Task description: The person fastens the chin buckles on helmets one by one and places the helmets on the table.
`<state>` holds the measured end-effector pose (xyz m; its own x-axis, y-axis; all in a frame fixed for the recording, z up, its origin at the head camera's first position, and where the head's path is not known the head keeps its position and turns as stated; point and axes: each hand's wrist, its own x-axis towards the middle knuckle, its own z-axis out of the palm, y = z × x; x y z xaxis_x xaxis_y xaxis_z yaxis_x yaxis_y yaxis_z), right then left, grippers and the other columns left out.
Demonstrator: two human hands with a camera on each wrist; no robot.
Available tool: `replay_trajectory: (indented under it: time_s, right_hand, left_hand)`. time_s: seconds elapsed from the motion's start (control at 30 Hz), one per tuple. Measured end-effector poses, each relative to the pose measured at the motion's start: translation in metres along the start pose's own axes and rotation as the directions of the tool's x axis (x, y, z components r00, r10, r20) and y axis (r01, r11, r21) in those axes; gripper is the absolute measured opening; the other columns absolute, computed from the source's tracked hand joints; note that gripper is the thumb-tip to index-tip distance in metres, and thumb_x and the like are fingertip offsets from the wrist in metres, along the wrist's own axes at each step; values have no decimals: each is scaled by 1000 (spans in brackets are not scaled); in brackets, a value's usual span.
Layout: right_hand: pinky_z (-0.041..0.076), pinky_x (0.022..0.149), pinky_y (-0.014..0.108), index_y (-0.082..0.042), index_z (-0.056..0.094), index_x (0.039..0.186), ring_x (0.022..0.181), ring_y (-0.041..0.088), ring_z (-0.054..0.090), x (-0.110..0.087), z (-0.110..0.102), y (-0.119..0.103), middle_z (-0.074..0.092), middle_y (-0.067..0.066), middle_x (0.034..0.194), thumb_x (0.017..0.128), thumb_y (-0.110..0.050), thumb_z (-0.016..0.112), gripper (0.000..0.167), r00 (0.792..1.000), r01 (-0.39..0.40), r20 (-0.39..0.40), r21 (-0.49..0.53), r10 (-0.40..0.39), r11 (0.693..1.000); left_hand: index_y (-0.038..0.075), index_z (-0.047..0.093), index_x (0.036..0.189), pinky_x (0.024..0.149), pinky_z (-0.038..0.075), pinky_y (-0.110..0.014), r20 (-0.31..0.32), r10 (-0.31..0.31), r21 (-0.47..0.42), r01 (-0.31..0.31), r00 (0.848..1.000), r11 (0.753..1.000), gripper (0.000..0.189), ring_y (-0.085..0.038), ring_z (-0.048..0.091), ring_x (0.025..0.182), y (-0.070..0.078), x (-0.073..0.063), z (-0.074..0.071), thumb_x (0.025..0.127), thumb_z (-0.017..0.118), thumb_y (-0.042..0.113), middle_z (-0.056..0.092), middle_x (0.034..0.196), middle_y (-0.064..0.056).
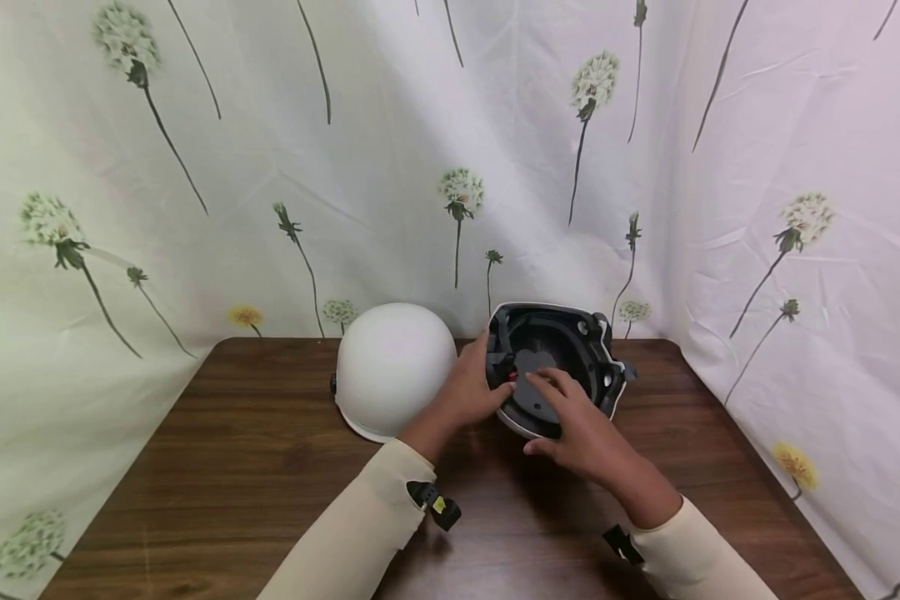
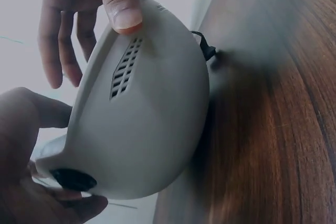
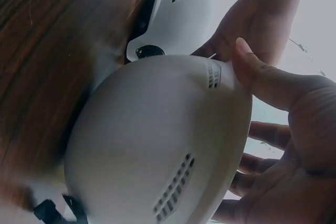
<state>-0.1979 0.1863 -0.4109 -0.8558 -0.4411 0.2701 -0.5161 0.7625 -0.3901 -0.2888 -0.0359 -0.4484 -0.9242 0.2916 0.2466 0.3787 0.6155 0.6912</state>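
Wooden surface [image 1: 270, 467]: left hand [image 1: 467, 388] grips upturned helmet [image 1: 558, 346]; right hand [image 1: 581, 429], fingers loose over its opening. Probably handling the inside; next move needs steady left grip.

A creased white fabric [image 1: 390, 167] printed with dandelion heads [image 1: 596, 79], dark stems and a few yellow blooms [image 1: 245, 316] hangs behind a dark brown, wood-grained table [image 1: 255, 467] with rounded far corners, and also runs along its right side. The light tints the cloth faintly green at left, pinkish at right, brighter around the upper middle.
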Motion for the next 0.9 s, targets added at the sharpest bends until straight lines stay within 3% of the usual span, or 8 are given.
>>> replay_trajectory:
  time_s: [0.1,0.27,0.43,0.57,0.67,0.8,0.9]
  right_hand:
    - [56,107,61,-15,50,164,149,42,51,1,-1,1,45,17,166,81,-31,100,99,1000,10,-25,-41,-11,999]
    - [54,106,68,-15,50,164,146,46,54,2,-6,2,45,20,167,82,-34,99,98,999,16,-42,-82,-19,996]
    - [47,108,77,-16,51,164,150,46,50,2,-9,3,45,19,167,83,-35,98,95,999,-1,-37,-96,-2,995]
    - [41,110,81,-17,52,164,153,45,47,1,-11,4,45,19,168,82,-37,98,96,999,-19,-35,-94,16,995]
    - [38,112,82,-21,50,165,155,43,45,0,-13,6,42,16,170,81,-41,98,99,1000,-3,-2,-64,3,998]
    - [38,115,80,-25,51,164,156,42,46,-2,-18,11,41,11,172,80,-43,98,98,998,58,25,-11,-58,998]
    - [40,114,78,-22,54,162,154,43,47,-3,-21,15,44,12,170,81,-41,98,94,995,96,2,-1,-96,995]
  left_hand:
    - [12,17,176,120,48,-57,-8,-9,12,9,1000,1000,102,-39,48,153,-1,-1,0,98,78,40,38,170,-23]
    - [9,28,173,119,48,-60,-47,-22,25,23,999,999,95,-42,46,154,20,-9,-12,97,80,33,33,171,-24]
    - [9,33,172,123,47,-57,-62,9,179,2,998,984,88,-42,38,160,42,-13,-23,100,80,30,31,174,-25]
    - [15,34,172,124,47,-53,-79,68,300,-41,995,953,89,-39,35,163,18,2,-7,100,78,44,31,176,-20]
    - [16,39,170,123,47,-55,-68,97,344,-68,993,937,86,-39,37,161,16,4,-6,100,78,47,36,174,-18]
    - [10,43,167,123,46,-58,-8,109,437,-95,994,894,78,-40,41,156,47,-7,-23,103,75,40,46,169,-18]
    - [12,42,168,123,45,-57,18,116,513,-108,993,852,77,-39,43,154,52,-5,-23,105,72,43,50,166,-15]
